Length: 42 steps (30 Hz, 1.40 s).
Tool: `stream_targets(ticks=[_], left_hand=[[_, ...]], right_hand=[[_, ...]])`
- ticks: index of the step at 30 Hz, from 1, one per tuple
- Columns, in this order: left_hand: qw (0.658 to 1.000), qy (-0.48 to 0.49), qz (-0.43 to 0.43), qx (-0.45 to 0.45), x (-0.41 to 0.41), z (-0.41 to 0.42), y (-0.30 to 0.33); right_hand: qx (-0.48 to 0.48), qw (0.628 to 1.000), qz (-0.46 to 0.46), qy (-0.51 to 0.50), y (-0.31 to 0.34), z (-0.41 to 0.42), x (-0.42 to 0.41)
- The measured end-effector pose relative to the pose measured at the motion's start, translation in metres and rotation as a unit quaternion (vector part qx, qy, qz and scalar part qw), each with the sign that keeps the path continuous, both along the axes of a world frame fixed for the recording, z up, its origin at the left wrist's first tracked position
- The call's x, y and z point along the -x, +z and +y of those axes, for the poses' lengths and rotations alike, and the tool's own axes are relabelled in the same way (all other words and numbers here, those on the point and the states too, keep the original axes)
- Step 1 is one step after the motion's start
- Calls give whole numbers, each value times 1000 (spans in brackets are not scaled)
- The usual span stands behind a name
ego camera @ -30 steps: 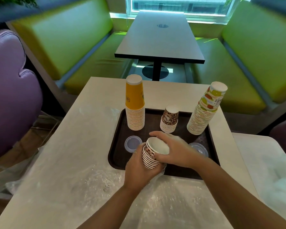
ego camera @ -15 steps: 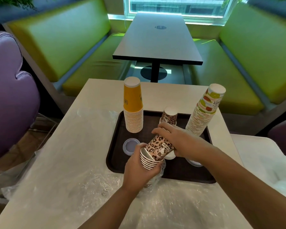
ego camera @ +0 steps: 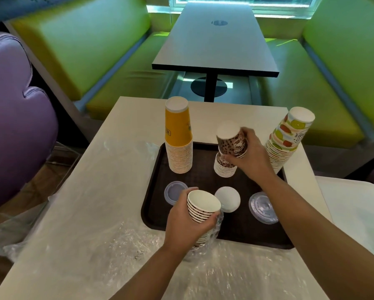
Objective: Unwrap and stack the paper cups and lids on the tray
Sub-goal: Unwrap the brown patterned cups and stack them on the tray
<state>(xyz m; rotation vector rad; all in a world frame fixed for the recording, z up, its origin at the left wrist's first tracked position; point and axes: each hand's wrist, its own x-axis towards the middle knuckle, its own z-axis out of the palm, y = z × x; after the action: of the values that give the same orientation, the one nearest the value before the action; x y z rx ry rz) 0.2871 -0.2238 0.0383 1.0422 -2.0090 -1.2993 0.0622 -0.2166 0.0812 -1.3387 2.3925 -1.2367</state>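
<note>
Head camera, the only view I have: half a second ago my right hand was pulling one leopard-print paper cup off the bundle near the front of the tray; now that cup is upside down above the short leopard-print stack at the middle of the dark brown plastic tray, just over its top cup and tilted a little. I judge it is about to be seated, so one more cup is nearly stacked.

My right hand is curled round the cup's side, fingers closed on it, thumb side hidden behind the cup. My left hand is wrapped round the remaining nested leopard-print cups, mouths up, their lower end in crinkled clear plastic wrap at the tray's near edge. Several cups are left there, so I judge this unloading must repeat.

On the tray also stand the tall yellow cup stack at far left and the fruit-print cup stack leaning at far right. Three lids lie flat in front: a translucent one, a white one, a clear one.
</note>
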Motion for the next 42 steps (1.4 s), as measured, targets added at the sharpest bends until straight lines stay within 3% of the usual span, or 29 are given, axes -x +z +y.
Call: stream_targets(ticks=[8,15,23,25,28,31,33,35,38,42], left_hand=[[1000,-13,-23,-9,6,-3,4],[1000,-9,-17,-23,9,-6,4],[1000,-6,-16,-19,9,-5,3],[1000,-6,-12,-19,8,-5,3],[1000,-8,-14,-13,7,-3,2],[1000,-13,-11,-9,7,-1,2],[1000,-21,-5,-6,6,0,2],[1000,-30,-6,-7,6,2,1],[999,-43,-8,-10,5,4,-1],[999,-53,-12,5,4,6,-1]], right_hand=[[10,989,-126,-79,-31,-17,9],[-77,984,-138,-83,-62,-25,21],[-100,979,-140,-108,-77,-24,19],[-65,978,-152,-125,-75,-16,13],[39,986,-84,-139,-59,5,-10],[57,989,-134,-6,-24,27,-39],[-61,969,-176,162,-3,38,-55],[-189,935,-134,270,4,45,-63],[-258,917,-72,295,0,49,-67],[-247,928,-75,269,0,54,-69]])
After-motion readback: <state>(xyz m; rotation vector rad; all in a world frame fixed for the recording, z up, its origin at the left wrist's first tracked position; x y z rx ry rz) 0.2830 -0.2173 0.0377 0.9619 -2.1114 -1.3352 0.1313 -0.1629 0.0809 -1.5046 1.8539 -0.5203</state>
